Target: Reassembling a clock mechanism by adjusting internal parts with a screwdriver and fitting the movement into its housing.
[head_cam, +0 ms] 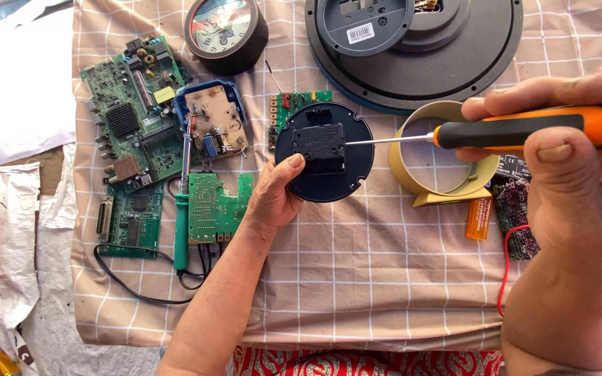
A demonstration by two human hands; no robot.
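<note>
Here, in the head view, I see a white rectangular sticker with black bars (360, 33) on the grey hub of a large black round clock back (468, 66) at the top edge. A small orange rectangular packet (479, 218) lies flat beside the yellow ring-shaped clock bezel (454, 182), right of centre on the beige checked cloth (357, 278).

My left hand (276, 191) grips the lower left rim of a small round dark blue clock back (325, 152), thumb pressed on the black square movement box (319, 147) at its middle. My right hand (566, 139) is closed around the orange and black handle of a screwdriver (524, 127); its thin shaft runs left and the tip meets the right edge of the movement box. So the clock back sits in the left hand, well left of the right one.

The bezel holds nothing but cloth. A blue open casing (212, 118), upper left, holds a brown circuit board. Beside it lie green circuit boards (134, 104) and a green-handled soldering iron (182, 216).
</note>
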